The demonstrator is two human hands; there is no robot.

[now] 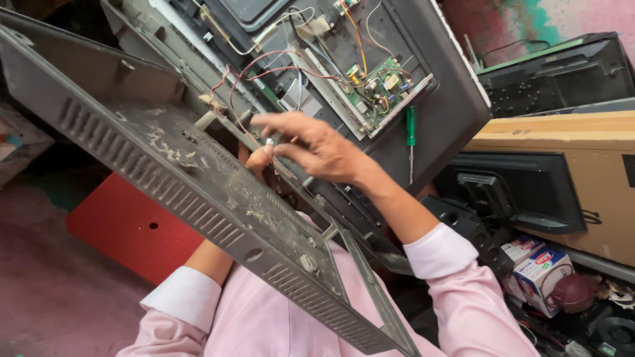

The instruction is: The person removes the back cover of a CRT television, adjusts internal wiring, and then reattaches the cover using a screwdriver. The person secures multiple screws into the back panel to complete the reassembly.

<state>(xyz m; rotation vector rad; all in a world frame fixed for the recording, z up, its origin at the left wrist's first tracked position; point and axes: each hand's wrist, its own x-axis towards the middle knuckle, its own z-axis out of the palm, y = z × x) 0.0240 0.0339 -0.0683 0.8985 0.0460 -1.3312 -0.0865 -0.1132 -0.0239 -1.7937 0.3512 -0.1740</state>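
- So, we see our right hand [317,149] reaching over a dusty grey plastic television back cover [198,192], thumb and forefinger pinched together on a small white connector [270,141] at the end of thin red wires [264,69].
- Our left hand [254,162] is mostly hidden behind the cover; we cannot tell whether it is closed on anything, only a bit of finger shows beside the connector.
- The wires run up to the green circuit board [377,82] in the open grey television chassis [430,106].
- A green-handled screwdriver [411,135] lies on the chassis, near its edge.
- Risk, we judge: tugging the wire rather than the plug could tear it; the tilted cover could slip and yank the lead; the screwdriver could slide off.
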